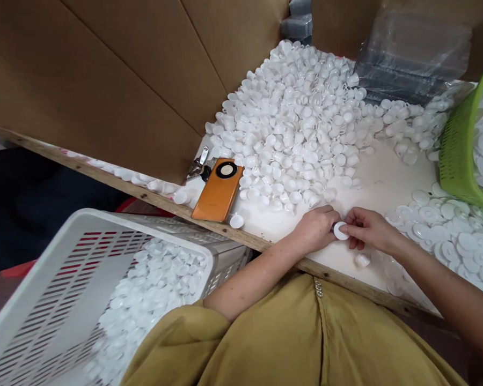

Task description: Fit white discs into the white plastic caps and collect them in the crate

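My right hand (366,228) pinches a small round white plastic disc (340,231), like a tiny saucer, between thumb and fingers. Against its left side is my left hand (317,228), fingers curled closed; a dark bit shows at its fingertips, but what it grips is hidden. Both hands are low over the white tabletop (273,224), near its wooden front edge. A small white cup (361,260) lies just below my right hand. Beyond the hands rises a big heap of tiny white cups (301,128), some with handles. Flat white discs (459,236) spread to the right.
An orange phone (215,195) and a nail clipper (204,155) lie left of the heap. A green basket (459,145) of white pieces stands right. Below left, a white crate (78,214) holds more. Cardboard (145,69) walls the left; clear plastic packs (414,59) lie behind.
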Action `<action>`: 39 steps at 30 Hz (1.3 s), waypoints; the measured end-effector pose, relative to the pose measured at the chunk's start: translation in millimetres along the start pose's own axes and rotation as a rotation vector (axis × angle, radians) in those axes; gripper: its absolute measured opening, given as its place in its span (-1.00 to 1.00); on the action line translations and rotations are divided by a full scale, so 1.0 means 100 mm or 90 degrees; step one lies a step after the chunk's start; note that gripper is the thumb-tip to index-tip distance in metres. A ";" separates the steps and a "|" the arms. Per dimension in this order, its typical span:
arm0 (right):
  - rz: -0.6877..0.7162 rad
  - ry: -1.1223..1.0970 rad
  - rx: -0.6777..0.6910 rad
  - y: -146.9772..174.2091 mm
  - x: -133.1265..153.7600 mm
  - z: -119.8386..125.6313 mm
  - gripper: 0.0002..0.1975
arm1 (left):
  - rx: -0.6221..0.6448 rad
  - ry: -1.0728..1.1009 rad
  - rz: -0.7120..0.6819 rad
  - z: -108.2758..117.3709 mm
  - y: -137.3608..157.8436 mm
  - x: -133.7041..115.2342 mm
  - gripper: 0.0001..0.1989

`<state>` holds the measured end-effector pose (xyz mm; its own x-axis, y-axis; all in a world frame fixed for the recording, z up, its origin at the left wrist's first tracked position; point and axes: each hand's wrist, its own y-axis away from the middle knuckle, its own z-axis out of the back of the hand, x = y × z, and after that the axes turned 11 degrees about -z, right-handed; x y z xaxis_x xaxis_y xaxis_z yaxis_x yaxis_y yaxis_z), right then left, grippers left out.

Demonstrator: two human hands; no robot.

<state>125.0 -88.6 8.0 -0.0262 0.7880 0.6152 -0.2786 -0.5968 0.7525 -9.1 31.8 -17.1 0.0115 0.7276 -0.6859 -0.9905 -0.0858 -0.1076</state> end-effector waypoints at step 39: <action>0.123 0.459 -0.507 0.24 -0.39 0.87 -0.83 | 0.125 -0.063 0.402 1.50 2.01 0.06 -0.71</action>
<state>203.4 -146.6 22.8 -0.6206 0.7502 0.2281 -0.7439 -0.6553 0.1311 -228.6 120.8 64.8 -0.5822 0.6377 -0.5043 -0.8095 -0.3969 0.4326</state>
